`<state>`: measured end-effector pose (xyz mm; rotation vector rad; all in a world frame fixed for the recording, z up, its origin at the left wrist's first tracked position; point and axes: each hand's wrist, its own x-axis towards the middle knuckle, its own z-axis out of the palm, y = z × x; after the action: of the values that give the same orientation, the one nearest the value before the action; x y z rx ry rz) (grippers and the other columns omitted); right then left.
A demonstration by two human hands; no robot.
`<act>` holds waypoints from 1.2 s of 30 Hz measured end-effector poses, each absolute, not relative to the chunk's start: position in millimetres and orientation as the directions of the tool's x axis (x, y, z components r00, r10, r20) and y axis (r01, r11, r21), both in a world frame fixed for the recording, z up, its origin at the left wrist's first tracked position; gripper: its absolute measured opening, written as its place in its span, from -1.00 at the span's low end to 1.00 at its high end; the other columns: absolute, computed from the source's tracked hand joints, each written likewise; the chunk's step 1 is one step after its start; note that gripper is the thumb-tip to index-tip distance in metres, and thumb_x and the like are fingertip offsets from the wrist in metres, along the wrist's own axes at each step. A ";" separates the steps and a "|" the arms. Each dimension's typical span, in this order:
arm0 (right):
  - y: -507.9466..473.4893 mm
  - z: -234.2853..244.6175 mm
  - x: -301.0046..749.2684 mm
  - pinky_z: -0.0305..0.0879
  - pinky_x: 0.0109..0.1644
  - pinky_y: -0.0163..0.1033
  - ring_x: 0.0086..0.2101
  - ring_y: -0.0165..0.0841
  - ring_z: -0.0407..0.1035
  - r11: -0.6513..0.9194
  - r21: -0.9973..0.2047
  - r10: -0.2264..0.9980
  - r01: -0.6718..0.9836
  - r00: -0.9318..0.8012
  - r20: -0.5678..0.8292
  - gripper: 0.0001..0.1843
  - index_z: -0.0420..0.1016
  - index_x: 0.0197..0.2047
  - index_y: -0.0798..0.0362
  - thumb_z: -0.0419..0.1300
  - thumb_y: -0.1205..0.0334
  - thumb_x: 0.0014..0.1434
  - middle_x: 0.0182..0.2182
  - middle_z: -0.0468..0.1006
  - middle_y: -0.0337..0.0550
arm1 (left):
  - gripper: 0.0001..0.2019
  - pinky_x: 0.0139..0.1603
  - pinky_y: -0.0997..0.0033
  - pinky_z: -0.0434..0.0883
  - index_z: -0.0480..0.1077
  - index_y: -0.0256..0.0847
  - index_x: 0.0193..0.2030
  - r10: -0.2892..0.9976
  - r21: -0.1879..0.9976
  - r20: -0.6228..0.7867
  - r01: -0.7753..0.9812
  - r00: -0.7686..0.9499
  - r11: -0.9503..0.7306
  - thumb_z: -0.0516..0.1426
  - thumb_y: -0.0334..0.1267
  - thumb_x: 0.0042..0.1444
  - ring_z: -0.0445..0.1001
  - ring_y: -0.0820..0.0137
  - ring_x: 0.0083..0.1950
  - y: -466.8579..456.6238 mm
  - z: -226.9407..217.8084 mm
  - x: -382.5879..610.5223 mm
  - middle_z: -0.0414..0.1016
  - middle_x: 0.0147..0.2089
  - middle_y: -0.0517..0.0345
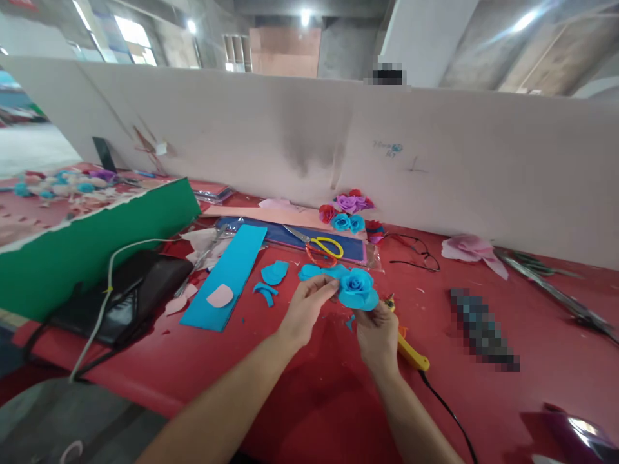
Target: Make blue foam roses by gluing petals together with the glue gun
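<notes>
Red worktop [309, 399] nearest, both forearms coming in from the bottom edge. Left hand [304, 309]: grip pinching the left petal edge of the blue foam flower [356, 289] between thumb and fingers. Right hand [377, 335]: grip closed around the flower's base from below, fingertips hidden under the petals. Flower held up just above the worktop, centre of view, open face toward the camera.

Yellow glue gun [412, 353] lies just right of the right hand, partly behind it, with a black cable [449, 412] running toward the near edge. Black bag [130, 290] at left with a white cord [104, 303] over it. Blue foam strip [227, 274] lies flat left of the hands, with a pink petal [220, 296] on it. Loose blue petals [274, 272] sit beside the strip.

Farther back are yellow-handled scissors [322, 245] on a dark blue sheet [290, 235]. Glasses [416, 251] are right of that. Pink flower [467, 248] is farther right. Pile of finished flowers [348, 211], purple, red and blue, is against the white partition [435, 167]. Green sheet [97, 238] far left.
</notes>
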<state>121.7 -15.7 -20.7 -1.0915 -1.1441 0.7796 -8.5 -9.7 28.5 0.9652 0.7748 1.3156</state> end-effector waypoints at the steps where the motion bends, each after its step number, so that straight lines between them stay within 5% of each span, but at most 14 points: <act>1: -15.9 -21.1 121.2 0.32 -0.15 -0.17 -0.36 -0.33 0.40 0.316 -0.948 0.912 0.029 0.268 0.312 -0.87 0.56 -0.33 0.04 0.26 0.25 -0.02 -0.41 0.57 -0.21 | -0.81 -0.25 0.48 0.20 0.39 -0.24 -0.52 0.993 0.905 0.061 -0.425 0.104 -0.011 0.17 -0.20 0.03 0.26 0.48 -0.36 -9.8 29.3 -9.0 0.32 -0.49 0.23; 16: -20.7 -12.6 116.7 0.35 -0.15 -0.12 -0.33 -0.28 0.42 0.306 -0.952 0.910 0.006 0.292 0.294 -0.85 0.56 -0.35 0.08 0.26 0.22 -0.02 -0.40 0.58 -0.12 | -0.68 -0.25 0.39 0.22 0.43 -0.26 -0.57 0.985 0.833 0.048 -0.551 0.169 0.054 0.13 -0.09 0.07 0.30 0.44 -0.40 -14.8 32.5 -5.9 0.40 -0.51 0.15; 23: -18.9 -20.8 119.0 0.35 -0.21 -0.16 -0.39 -0.30 0.40 0.321 -0.947 0.893 0.033 0.322 0.314 -0.84 0.56 -0.35 0.08 0.27 0.20 -0.03 -0.42 0.58 -0.13 | -0.66 -0.35 0.41 0.23 0.47 -0.27 -0.52 0.953 0.777 -0.131 -0.569 0.275 0.271 0.15 -0.01 0.02 0.33 0.44 -0.47 -15.7 35.1 -9.4 0.45 -0.52 0.09; 30: -20.1 -18.2 120.8 0.33 -0.14 -0.17 -0.34 -0.32 0.39 0.320 -0.946 0.900 0.047 0.297 0.319 -0.83 0.57 -0.29 0.06 0.26 0.25 -0.02 -0.37 0.57 -0.17 | -0.79 -0.40 0.47 0.22 0.47 -0.28 -0.44 0.918 0.645 -0.270 -0.652 0.292 0.398 0.25 -0.14 -0.07 0.29 0.52 -0.50 -13.4 35.4 -12.0 0.38 -0.53 0.18; 36: -20.0 -21.9 121.6 0.32 -0.34 -0.26 -0.45 -0.38 0.35 0.345 -0.937 0.889 0.049 0.303 0.343 -0.84 0.56 -0.31 0.05 0.24 0.26 -0.03 -0.42 0.55 -0.22 | -0.86 -0.44 0.45 0.23 0.45 -0.30 -0.45 0.823 0.486 -0.396 -0.667 0.408 0.565 0.24 -0.25 -0.07 0.25 0.54 -0.56 -11.9 40.3 -15.5 0.37 -0.55 0.19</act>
<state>121.6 -20.0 -21.9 -1.0750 -1.1232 0.7286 -15.5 -11.9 40.3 0.2687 0.6519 0.9531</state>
